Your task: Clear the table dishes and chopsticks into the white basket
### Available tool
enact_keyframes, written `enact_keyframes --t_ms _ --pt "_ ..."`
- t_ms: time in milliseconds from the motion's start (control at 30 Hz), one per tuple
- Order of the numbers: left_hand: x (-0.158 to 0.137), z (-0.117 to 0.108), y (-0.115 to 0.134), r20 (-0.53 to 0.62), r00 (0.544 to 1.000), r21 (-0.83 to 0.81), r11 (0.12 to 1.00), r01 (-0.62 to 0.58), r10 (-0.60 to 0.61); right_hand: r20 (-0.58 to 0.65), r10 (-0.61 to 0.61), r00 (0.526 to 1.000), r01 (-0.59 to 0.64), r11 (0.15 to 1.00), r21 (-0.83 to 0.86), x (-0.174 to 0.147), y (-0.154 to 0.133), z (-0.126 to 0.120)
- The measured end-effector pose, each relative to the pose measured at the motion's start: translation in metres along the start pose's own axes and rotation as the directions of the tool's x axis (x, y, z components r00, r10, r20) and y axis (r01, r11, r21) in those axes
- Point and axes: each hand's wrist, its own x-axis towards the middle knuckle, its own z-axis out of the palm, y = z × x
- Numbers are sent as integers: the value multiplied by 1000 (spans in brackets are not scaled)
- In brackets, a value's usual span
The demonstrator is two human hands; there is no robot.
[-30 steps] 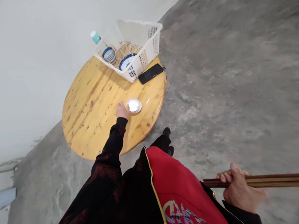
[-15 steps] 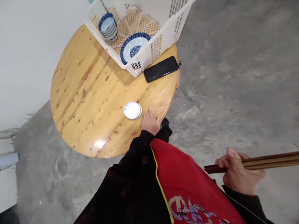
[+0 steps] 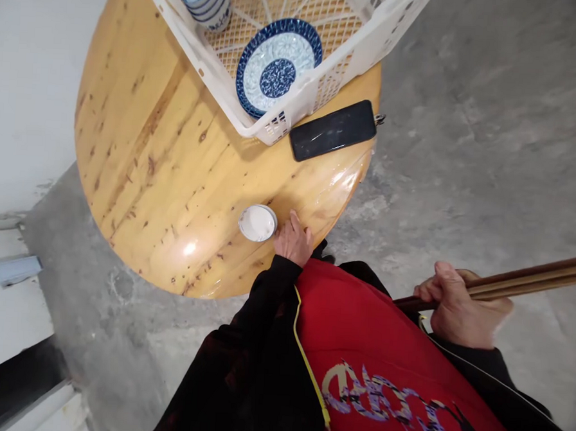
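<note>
Beside a small white dish (image 3: 257,223), my left hand (image 3: 294,239) rests on the round wooden table (image 3: 140,175) near its edge. Its fingers are slightly apart and curved, with the nearest fingertips at the dish's rim; whether they touch it I cannot tell. My right hand (image 3: 461,308) is closed round a bundle of brown wooden chopsticks (image 3: 530,279), held over the floor at the right. The chopsticks' far ends run out of the picture.
A white plastic basket (image 3: 212,99) stands on the table's far side. In it are a blue-and-white plate (image 3: 278,67) and a stack of blue-and-white bowls (image 3: 216,9). A black phone (image 3: 334,130) lies beside the basket. A white wall (image 3: 29,86) borders the left.
The view has shifted closer to the table and basket, so more of the plate shows. My left hand now appears nearer the dish. My right hand keeps its hold on the chopsticks.
</note>
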Motion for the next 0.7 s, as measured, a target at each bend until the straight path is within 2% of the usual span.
enact_keyframes --t_ms 167,367,567,700 --pt "-3 -3 4 9 1000 -18 1000 -21 21 78 -22 997 26 998 -53 9 -14 24" --pt "-14 0 14 4 994 -238 966 -103 107 159 -45 986 57 996 -70 24 -27 37" --pt "-7 7 10 -51 990 -247 962 114 -130 308 -25 951 75 986 -150 47 -31 49" --pt "-1 0 16 -88 977 -293 942 162 -195 480 35 877 84 971 -224 72 -41 61"
